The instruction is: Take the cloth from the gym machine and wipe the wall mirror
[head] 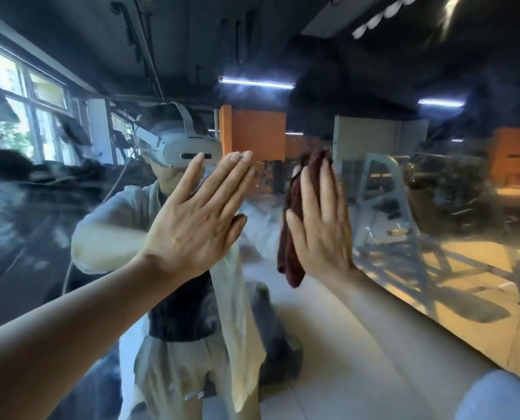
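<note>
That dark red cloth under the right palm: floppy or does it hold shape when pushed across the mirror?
Likely floppy: the cloth hangs in loose folds below the right hand, its lower end drooping free. It probably bunches rather than slides flat, since it already looks crumpled under the straight fingers. Seems light: a flat palm alone pins it to the mirror.

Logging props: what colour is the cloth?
Dark reddish brown cloth, head view, pressed under the right hand.

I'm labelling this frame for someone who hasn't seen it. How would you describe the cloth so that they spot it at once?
Start at the wall mirror filling the view, with two raised hands in front of it. The cloth is pressed to the glass under the flat right hand. It is the only dark maroon thing there, hanging in a narrow fold below that palm; the left hand has nothing under it.
</note>
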The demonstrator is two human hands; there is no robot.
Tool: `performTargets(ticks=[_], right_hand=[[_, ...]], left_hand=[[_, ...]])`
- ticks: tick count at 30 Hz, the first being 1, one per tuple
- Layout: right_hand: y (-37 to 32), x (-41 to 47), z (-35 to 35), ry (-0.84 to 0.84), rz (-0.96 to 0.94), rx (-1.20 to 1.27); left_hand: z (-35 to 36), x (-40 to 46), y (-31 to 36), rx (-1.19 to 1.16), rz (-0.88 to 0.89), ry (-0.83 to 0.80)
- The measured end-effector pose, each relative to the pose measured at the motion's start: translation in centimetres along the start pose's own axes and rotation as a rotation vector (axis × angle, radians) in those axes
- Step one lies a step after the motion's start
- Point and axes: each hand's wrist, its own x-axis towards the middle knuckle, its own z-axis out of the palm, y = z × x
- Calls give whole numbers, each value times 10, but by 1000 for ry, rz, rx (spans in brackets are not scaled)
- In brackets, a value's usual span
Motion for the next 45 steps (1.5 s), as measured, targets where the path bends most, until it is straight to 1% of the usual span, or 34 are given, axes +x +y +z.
performTargets(ticks=[2,3,4,5,6,7,9,10,11,12,13,15,16,17,18,19,21,22,24,25,26,27,29,30,31,33,37,40,42,45], right_hand=[[23,55,-2,146,290,4],[24,86,-3,195,399,26],[17,111,-2,214,437,40],[4,128,1,221,403,45],[-12,135,5,221,307,49],[-26,134,7,209,179,45],[-35,111,5,126,-91,50],[-27,97,2,71,-201,53],[-11,88,-3,24,-273,47],[10,85,-8,5,-275,37],[31,90,-11,19,-195,24],[53,117,-16,112,127,9],[50,137,-16,155,247,29],[37,156,-14,181,298,48],[18,172,-11,197,278,58],[-3,182,-6,211,200,62],[-38,180,2,207,-53,82],[-45,168,3,161,-185,108],[-27,141,-2,76,-368,149],[-5,130,-4,69,-380,147],[20,124,-7,91,-314,129],[46,123,-9,129,-182,99],[85,139,-16,180,145,69],[93,152,-19,177,239,68],[94,169,-20,166,258,66],[81,198,-22,148,155,41],[26,237,-18,128,-187,-12],[-25,249,-14,108,-401,-4],[-58,249,-10,112,-499,22],[-102,240,-2,114,-576,33]], left_hand=[[2,-1,1,-5,-8,14],[3,-2,1,-6,-13,19],[4,-2,1,-7,-16,22],[4,-2,1,-12,-19,23],[5,-1,0,-17,-20,22],[5,0,-1,-21,-19,21],[2,2,-3,-46,-21,29],[-1,2,-4,-80,-24,37],[-4,3,-6,-122,-25,45],[-9,5,-9,-157,-18,49],[-14,8,-15,-172,-2,53],[-24,20,-30,-150,17,60],[-29,29,-38,-136,7,67],[-32,38,-46,-125,-14,75],[-36,48,-52,-111,-44,82],[-38,58,-59,-94,-81,83],[-40,75,-69,-64,-159,81],[-41,80,-73,-48,-187,71],[-39,85,-78,-7,-202,31],[-39,87,-80,13,-196,6],[-39,88,-80,31,-187,-16],[-39,88,-81,43,-182,-31],[-39,89,-80,55,-176,-44],[-39,88,-80,61,-172,-44],[-39,88,-81,68,-167,-42],[-40,87,-82,65,-158,-35],[-41,74,-93,53,-213,-28],[-44,57,-103,25,-274,-17],[-46,43,-111,15,-314,-19],[-48,18,-121,2,-372,-21]])
